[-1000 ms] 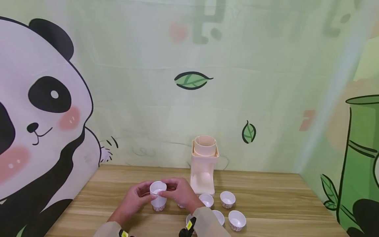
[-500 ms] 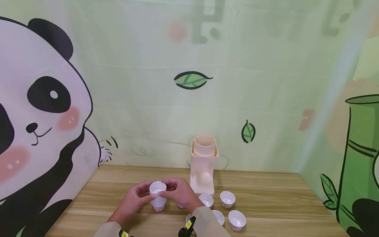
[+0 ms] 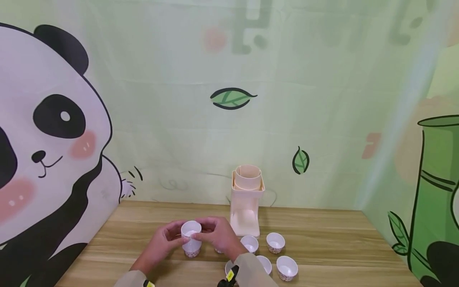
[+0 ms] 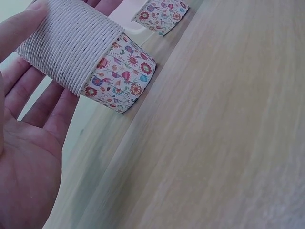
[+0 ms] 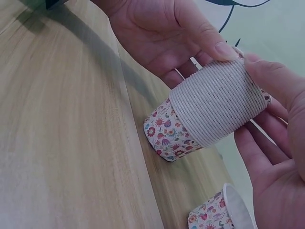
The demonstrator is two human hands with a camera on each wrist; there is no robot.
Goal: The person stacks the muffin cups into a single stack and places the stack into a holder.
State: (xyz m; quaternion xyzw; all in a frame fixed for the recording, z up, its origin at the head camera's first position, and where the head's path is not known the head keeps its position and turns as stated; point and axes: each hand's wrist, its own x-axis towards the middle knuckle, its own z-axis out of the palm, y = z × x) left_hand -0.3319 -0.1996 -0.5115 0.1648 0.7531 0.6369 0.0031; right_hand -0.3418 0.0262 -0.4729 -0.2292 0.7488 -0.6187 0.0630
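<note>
A tall stack of nested paper baking cups (image 3: pixel 191 245) stands upright between my hands at the left front of the table. Its ribbed white rims (image 5: pixel 219 102) are packed close, and the lowest cup shows a flower print (image 4: pixel 121 76). My left hand (image 3: pixel 164 241) holds the stack's upper part from the left, thumb on the near side. From the right, my right hand (image 3: pixel 219 235) grips the same upper part, its thumb across the front near the top. In the right wrist view both thumb tips meet close together at the stack's top.
Several single flower-printed baking cups, such as one at the right (image 3: pixel 287 268) and one behind it (image 3: pixel 275 242), sit right of the hands. My right forearm partly covers others. Behind them stands a pale pink holder (image 3: pixel 247 215) with a round tube (image 3: pixel 248 178) on top.
</note>
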